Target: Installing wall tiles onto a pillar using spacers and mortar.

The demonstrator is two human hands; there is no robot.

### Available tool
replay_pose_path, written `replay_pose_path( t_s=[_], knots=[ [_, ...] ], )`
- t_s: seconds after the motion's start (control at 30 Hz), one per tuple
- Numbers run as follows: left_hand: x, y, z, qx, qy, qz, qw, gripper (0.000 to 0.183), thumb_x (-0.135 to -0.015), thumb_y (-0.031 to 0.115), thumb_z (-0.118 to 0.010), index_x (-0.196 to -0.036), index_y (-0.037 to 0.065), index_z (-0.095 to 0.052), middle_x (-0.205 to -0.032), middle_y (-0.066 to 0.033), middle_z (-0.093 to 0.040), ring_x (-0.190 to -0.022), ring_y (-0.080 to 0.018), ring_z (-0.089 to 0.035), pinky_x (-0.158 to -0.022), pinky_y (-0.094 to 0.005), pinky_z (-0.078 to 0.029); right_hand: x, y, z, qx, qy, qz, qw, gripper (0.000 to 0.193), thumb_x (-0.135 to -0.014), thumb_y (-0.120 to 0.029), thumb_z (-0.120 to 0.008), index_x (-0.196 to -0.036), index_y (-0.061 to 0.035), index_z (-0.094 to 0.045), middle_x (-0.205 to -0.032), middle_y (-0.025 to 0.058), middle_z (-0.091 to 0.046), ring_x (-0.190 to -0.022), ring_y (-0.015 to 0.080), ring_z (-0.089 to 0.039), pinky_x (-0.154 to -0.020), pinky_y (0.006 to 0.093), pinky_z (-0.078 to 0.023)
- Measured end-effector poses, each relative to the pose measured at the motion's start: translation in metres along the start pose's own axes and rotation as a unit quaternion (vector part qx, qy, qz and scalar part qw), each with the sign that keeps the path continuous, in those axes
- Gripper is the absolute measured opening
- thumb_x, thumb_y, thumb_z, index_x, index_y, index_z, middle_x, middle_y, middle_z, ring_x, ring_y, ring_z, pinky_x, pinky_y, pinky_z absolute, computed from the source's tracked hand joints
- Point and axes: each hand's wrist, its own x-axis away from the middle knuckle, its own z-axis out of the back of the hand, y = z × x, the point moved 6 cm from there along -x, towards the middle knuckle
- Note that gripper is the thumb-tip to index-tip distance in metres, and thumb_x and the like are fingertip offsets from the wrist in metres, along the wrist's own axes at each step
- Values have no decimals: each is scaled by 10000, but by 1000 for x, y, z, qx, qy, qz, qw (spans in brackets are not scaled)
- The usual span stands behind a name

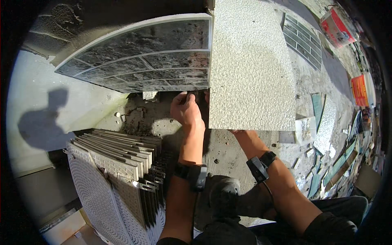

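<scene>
A dark grey tile with a brick pattern and pale joint lines (163, 53) stands upright at the upper left. Its right edge meets a cream tile with a bumpy glossy face (252, 69). Just under the dark tile's bottom edge, close to that corner, my left hand (187, 109) is closed with thumb and fingers pressed together. Whatever it may grip is hidden. My right hand (236, 131) is mostly covered by the cream tile. Only a bit of it shows at the tile's bottom edge, and fingertips peek out by the tile's left edge. Both wrists wear black strapped devices.
A stack of ribbed-back tiles (116, 157) leans at the lower left. Further right lie another brick-pattern tile (303, 41), a white box-like block (305, 130), tile offcuts (326, 122), a red-and-white bucket (338, 26) and a red-and-yellow container (361, 90). Rubble (136, 116) litters the wall's foot.
</scene>
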Motion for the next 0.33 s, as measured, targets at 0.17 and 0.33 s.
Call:
replay_pose_path(
  t_s=[0.17, 0.33],
  knots=[
    [-3, -15, 10, -46, 72, -36, 996, 153, -869, -69, -677, -1018, -42, -660, -993, -92, -645, -872, -151, -585, -777, -300, -498, 2, -1, -14, 43, -61, 58, 995, 697, -996, -411, -618, -1532, -30, -387, -1467, 227, -525, -1337, 353, -554, -1110, 445, -505],
    [5, -8, 7, 13, 46, -8, 999, 283, -869, -47, -685, -1151, -23, -701, -1147, -126, -680, -1018, -212, -636, -919, -360, -499, 0, 9, 7, 22, 76, -67, 995, 1024, -792, -496, -839, -1573, -75, -329, -1525, 208, -474, -1379, 346, -515, -1140, 455, -471]
  ],
)
